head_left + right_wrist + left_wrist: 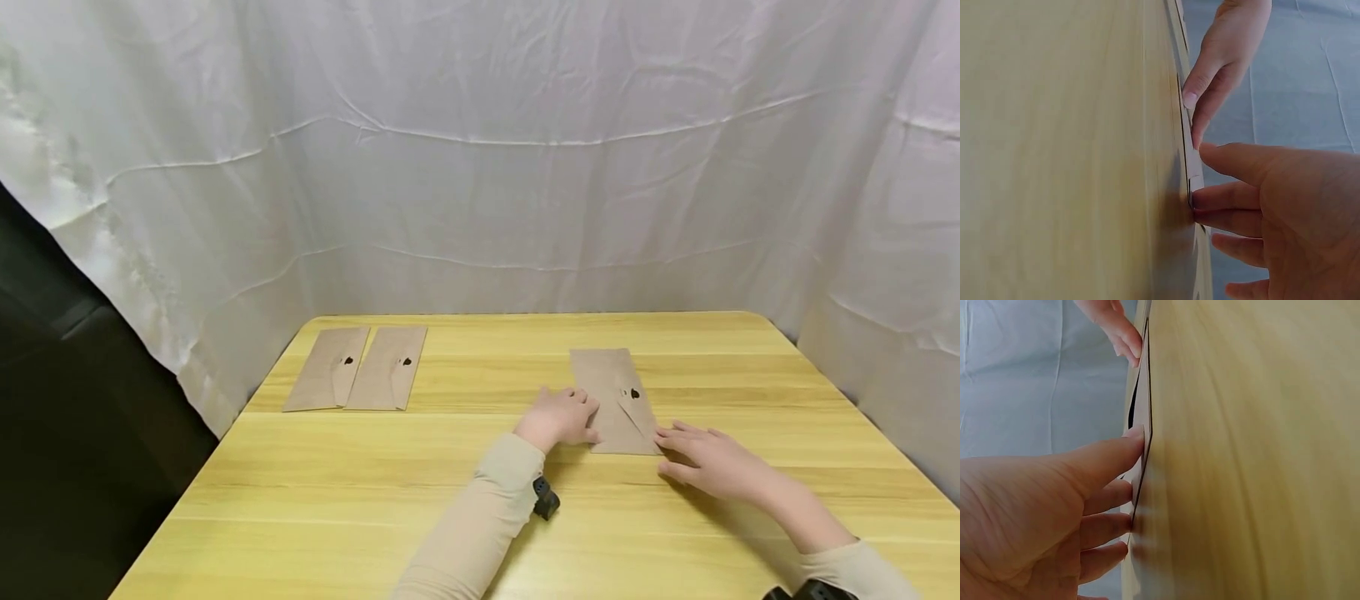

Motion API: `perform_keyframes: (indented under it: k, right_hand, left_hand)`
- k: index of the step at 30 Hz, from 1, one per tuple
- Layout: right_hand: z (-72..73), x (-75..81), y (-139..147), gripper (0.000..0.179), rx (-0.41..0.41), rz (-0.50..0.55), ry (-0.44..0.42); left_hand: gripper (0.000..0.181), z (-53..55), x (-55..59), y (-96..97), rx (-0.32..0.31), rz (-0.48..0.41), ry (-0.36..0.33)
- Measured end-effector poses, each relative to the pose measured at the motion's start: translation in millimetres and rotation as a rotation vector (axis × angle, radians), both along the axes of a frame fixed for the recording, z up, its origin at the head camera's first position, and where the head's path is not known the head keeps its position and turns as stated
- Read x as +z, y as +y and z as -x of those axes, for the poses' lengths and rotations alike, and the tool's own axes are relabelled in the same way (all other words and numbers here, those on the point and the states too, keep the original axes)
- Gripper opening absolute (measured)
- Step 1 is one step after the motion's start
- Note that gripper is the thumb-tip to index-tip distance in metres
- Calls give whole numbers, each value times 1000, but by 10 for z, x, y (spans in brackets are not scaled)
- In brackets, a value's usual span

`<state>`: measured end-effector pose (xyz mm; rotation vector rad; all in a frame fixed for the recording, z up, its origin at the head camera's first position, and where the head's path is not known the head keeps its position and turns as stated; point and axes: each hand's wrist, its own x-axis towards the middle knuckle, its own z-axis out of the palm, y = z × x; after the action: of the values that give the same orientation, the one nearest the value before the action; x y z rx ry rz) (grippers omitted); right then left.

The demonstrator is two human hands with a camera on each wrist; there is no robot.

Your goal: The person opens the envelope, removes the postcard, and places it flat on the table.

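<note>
A brown paper envelope (609, 400) lies on the table, its flap side up with a small dark mark near the right edge. At its left edge, my left hand (561, 417) touches the paper with thumb and fingertips. The fingertips of my right hand (708, 460) rest at the lower right corner, fingers fairly straight. In the left wrist view, the envelope (1141, 409) appears edge-on with a slight gap along it, and the left thumb meets its near edge. The right wrist view has the right fingertips against the envelope's edge (1189, 147).
Two similar brown envelopes, one (322, 371) beside the other (386, 367), lie side by side at the table's far left. White curtains (525, 200) hang behind and beside the wooden table (300, 500). Something black (67, 400) stands at the left.
</note>
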<state>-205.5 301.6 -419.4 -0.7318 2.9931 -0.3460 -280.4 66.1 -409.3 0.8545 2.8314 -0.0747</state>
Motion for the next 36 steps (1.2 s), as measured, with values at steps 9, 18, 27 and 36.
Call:
perform_keyframes:
  k: [9,18,27,36]
  right_hand:
    - [-72,-50,166,52,-33,-18,45]
    - [-113,-61,302,50,-64,-14,49]
    - [-220,-68,476,45,-94,-12,67]
    - [-279,-45,648,45,-148,-11,49]
  left_hand:
    - [59,-56,33,191,7,9,-15]
    - [57,-122,44,368,8,29,8]
    - [56,-192,-25,600,6,39,41]
    - [57,-291,-8,839,53,49,35]
